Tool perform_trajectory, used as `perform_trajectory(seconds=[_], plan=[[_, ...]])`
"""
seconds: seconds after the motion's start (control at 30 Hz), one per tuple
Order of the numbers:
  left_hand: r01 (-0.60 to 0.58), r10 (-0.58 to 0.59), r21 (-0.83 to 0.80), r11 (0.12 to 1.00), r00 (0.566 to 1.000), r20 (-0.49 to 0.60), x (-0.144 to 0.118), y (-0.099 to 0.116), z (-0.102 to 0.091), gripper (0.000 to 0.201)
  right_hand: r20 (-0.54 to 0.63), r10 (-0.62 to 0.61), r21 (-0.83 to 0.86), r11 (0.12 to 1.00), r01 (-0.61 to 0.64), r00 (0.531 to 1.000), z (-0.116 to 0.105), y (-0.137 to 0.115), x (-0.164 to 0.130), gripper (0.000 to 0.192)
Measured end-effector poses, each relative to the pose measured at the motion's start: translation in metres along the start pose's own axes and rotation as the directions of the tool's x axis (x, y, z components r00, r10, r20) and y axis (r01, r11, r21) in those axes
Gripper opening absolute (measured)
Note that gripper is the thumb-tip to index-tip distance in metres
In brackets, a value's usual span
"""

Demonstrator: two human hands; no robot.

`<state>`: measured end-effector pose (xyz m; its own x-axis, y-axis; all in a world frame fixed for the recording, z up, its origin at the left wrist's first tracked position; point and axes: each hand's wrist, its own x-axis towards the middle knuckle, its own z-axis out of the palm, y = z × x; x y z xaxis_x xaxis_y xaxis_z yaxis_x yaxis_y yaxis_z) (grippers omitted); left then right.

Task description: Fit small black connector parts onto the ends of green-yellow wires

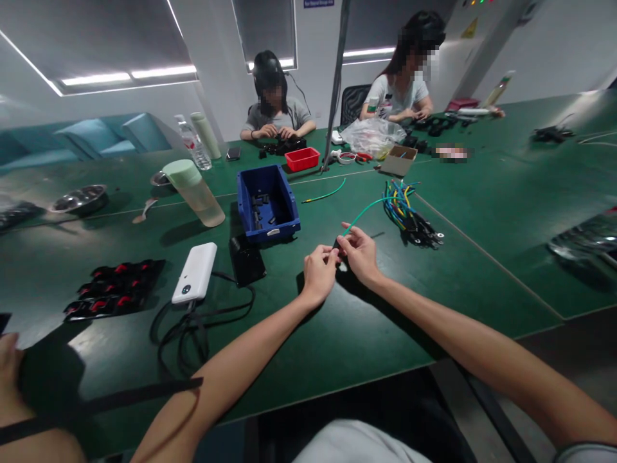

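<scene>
At the far left edge a tray is cut off; near it black-and-red switches blur together. The left hand and right hand meet near table centre, fingers pinched on a small black part, mostly hidden; a green wire runs from it to the wire bundle at right

White walls, dark blinds lit underneath, blue sofa beyond the green table.
</scene>
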<state>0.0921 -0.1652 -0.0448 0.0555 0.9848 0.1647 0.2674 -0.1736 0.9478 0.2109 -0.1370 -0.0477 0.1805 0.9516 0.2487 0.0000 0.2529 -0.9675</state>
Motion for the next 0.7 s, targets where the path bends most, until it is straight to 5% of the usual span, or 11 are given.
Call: perform_trajectory(seconds=[0.23, 0.37, 0.5, 0.6, 0.7], plan=[[-0.113, 0.107, 0.353, 0.929, 0.994, 0.036, 0.009, 0.013, -0.01, 0.022, 0.027, 0.017, 0.052, 0.998, -0.019, 0.999, -0.005, -0.005, 0.005, 0.057], [-0.118, 0.263, 0.506, 0.854, 0.938, -0.225, 0.04, 0.042, -0.033, 0.031, 0.036, 0.019, 0.049, 0.999, -0.021, 0.999, -0.016, -0.003, 0.015, 0.061], [0.088, 0.305, 0.63, 0.772, 0.817, -0.489, 0.096, 0.059, -0.069, 0.029, 0.06, 0.029, -0.051, 0.998, -0.026, 0.998, -0.03, 0.005, 0.025, 0.061], [0.272, 0.163, 0.735, 0.621, 0.873, -0.461, 0.129, 0.045, -0.086, 0.026, 0.106, 0.029, -0.125, 0.992, -0.015, 0.994, -0.037, 0.009, 0.03, 0.059], [0.274, -0.045, 0.842, 0.464, 0.957, -0.287, 0.145, 0.021, -0.091, 0.029, 0.149, 0.018, -0.19, 0.982, 0.011, 0.989, -0.043, 0.008, 0.034, 0.054]])
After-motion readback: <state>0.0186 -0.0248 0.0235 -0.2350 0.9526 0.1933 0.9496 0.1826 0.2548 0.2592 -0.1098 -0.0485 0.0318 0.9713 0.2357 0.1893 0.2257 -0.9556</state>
